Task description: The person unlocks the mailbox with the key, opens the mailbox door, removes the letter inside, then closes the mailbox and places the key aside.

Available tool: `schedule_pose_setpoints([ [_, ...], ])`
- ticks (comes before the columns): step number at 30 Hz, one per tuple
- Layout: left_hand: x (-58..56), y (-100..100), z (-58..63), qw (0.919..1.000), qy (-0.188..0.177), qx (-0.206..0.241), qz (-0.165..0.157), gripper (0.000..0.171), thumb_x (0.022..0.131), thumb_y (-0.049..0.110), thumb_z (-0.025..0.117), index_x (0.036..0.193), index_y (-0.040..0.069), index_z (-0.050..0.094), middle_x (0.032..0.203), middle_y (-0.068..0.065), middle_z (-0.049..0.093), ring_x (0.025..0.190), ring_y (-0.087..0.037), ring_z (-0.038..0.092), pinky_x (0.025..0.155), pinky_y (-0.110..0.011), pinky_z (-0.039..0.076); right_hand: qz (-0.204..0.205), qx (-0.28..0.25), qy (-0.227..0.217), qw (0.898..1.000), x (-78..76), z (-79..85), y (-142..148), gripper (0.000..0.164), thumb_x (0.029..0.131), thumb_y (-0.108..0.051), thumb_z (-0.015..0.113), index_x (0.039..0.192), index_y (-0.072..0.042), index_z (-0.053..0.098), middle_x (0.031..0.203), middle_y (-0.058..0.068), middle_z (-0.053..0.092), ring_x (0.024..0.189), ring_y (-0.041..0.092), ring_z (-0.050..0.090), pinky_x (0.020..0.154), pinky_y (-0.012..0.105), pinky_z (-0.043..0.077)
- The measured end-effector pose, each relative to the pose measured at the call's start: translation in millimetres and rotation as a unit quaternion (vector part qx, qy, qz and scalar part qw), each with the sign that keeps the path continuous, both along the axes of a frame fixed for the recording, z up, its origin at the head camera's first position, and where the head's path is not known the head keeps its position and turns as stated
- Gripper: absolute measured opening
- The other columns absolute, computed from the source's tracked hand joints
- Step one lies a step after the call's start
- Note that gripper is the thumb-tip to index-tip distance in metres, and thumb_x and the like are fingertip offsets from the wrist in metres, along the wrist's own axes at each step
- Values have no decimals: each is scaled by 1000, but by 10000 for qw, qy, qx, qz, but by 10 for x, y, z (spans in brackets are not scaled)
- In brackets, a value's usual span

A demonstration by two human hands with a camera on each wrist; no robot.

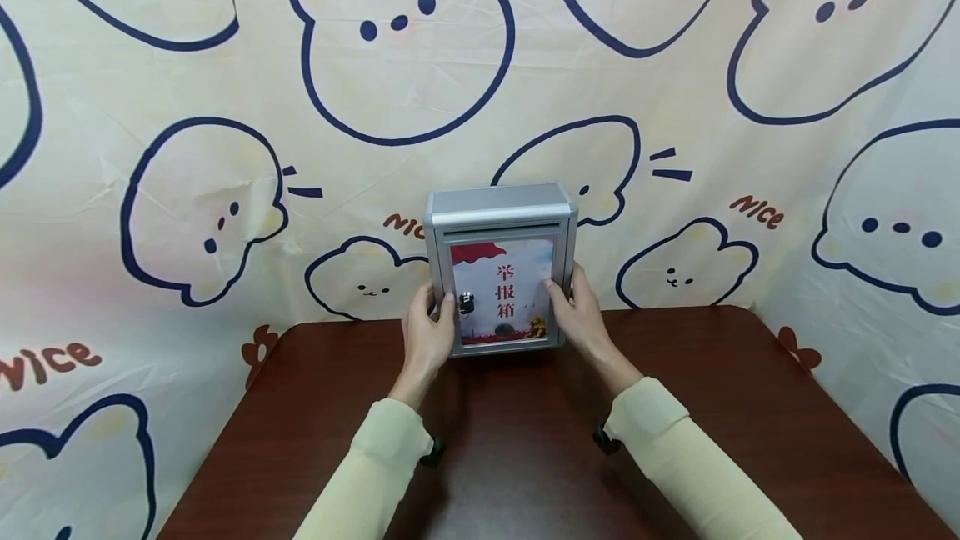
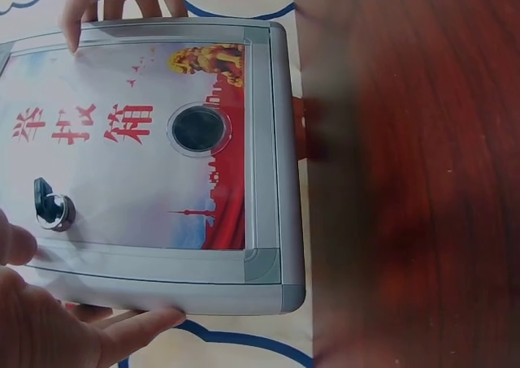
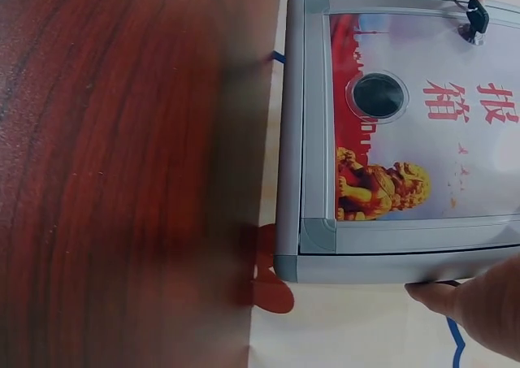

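A silver metal report box (image 1: 503, 200) with a white and red front panel is held up near the table's back edge, front towards me. My left hand (image 1: 427, 342) grips its left side, thumb at the front edge. The right hand (image 1: 583, 325) grips the opposite side, its thumb on the front frame. A small key (image 2: 44, 199) sits in the lock on the left of the panel. Low on the panel is a round dark window (image 3: 379, 96). Both wrist views show a gap between the box's bottom and the table. The back of the box is hidden.
Below the box lies a dark reddish-brown wooden table (image 1: 517, 473). A pale cloth (image 1: 390, 90) printed with blue-outlined cartoon animals hangs close behind the table and along both sides.
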State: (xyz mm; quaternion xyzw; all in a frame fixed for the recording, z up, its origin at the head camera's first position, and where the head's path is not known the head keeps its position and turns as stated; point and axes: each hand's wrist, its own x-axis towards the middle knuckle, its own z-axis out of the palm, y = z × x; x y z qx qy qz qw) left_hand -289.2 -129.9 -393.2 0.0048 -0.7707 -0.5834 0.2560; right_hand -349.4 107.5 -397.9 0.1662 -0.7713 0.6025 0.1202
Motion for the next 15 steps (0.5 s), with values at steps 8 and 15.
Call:
schedule_pose_setpoints([
  [8,-15,-4,-123,9996,-226,-91,153,35,106,20,56,141,14,57,141,-15,62,111,-33,70,94,-54,56,-76,-29,-65,9999,-15,-113,-29,60,106,-29,54,159,-14,29,152,15,46,136,37,48,109,61,42],
  [15,-40,-13,-224,9996,-248,-77,127,38,106,20,55,144,14,54,141,-16,61,119,-34,66,98,-53,54,-116,-21,-209,9997,-42,-198,-43,60,106,-33,54,159,-15,30,152,15,46,138,37,47,109,61,41],
])
